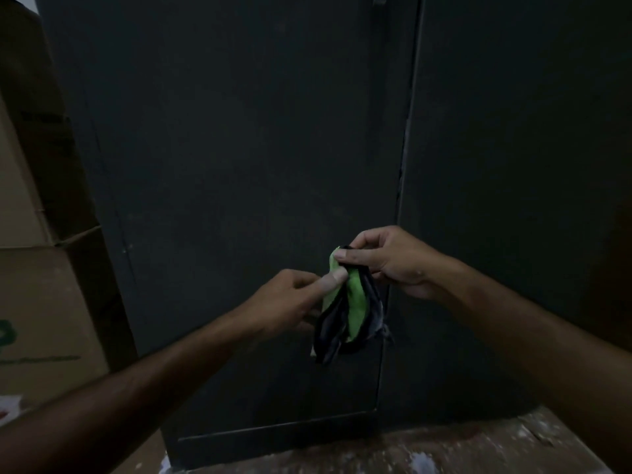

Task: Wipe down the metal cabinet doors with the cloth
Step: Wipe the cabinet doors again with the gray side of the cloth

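Hanging between both hands, the cloth (345, 302) is a bunched rag, bright green in the middle with black or dark navy folds around it and a paler frayed edge at lower right. Its long axis runs roughly vertical, the top pinched, the loose end pointing down toward the floor (427, 449). Right hand (393, 261): grip closed on the cloth's top edge, thumb and forefinger pinching. Left hand (290, 302): thumb pressed on the green panel, fingers curled behind (partly blurred), so this grip also grasps the cloth. Cloth sits in the air in front of the dark metal cabinet door (239, 165), near the seam with the second door (513, 165); whether it touches cannot be told. Cardboard boxes (37, 302) stand at left.
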